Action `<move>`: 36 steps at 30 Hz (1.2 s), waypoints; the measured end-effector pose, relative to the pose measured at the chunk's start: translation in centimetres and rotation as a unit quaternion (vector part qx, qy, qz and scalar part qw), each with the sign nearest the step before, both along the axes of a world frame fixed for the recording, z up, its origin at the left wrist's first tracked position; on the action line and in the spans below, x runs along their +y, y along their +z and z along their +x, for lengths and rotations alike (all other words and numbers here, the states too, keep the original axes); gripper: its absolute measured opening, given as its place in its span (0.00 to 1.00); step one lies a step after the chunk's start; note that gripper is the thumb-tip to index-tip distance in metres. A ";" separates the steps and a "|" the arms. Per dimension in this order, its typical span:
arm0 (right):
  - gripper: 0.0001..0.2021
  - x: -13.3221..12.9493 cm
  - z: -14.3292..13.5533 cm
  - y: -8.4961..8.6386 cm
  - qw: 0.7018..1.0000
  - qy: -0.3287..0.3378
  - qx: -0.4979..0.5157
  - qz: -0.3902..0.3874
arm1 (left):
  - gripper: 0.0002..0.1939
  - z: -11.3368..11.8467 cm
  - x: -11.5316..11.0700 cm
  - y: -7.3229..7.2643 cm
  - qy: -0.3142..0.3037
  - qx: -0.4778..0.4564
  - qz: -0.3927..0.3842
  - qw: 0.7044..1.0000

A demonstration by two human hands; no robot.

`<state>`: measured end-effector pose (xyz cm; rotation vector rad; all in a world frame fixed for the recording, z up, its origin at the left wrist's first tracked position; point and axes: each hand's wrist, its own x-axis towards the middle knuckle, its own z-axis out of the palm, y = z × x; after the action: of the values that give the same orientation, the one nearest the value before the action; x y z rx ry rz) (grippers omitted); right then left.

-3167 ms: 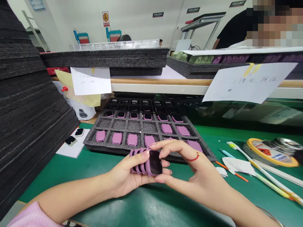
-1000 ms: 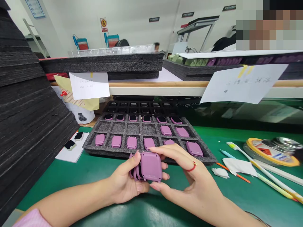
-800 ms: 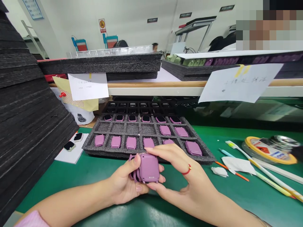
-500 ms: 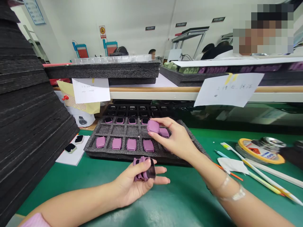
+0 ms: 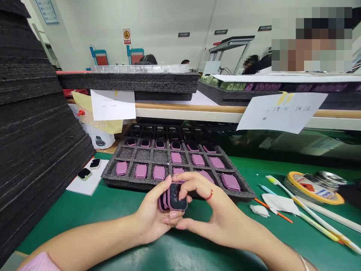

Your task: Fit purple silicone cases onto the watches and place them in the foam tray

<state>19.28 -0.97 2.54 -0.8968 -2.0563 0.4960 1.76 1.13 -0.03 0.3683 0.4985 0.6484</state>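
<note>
Several purple watch cases with dark screens are stacked in my left hand, whose thumb and fingers grip them from the left. My right hand reaches over the stack from the right; its fingertips touch the front screen, and its thumb is apart below. Just beyond, a black foam tray holds purple watch cases in its compartments. Its back row shows dark screens, while the middle and front rows show purple backs. Three middle-row compartments at the left are bare.
Black foam sheets rise at the left, beside two watch cases on a white pad. Brushes, white tissue and a yellow tape roll lie right. A shelf spans the back; a person sits beyond.
My right hand has placed a purple case in the tray's middle row and come back to the stack. My left hand's fingers have curled under the stack. The view has shifted slightly.
</note>
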 end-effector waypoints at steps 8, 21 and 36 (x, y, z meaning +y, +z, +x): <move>0.04 -0.1 -0.6 -0.2 0.996 -0.037 0.032 0.070 | 0.21 0.0 0.2 0.0 -0.014 -0.023 0.004 1.000; 0.07 -0.2 0.9 0.9 0.935 -0.174 0.308 0.005 | 0.21 -0.2 -0.2 0.2 -0.070 -0.037 0.025 0.997; 0.18 -4.9 1.0 0.3 0.987 -0.075 -0.029 0.140 | 0.23 -0.4 -0.4 0.4 -0.064 -0.002 -0.001 0.998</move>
<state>20.29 -5.88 2.85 -0.8949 -2.0276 0.0968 1.35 0.75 0.42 0.3941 0.4669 0.5258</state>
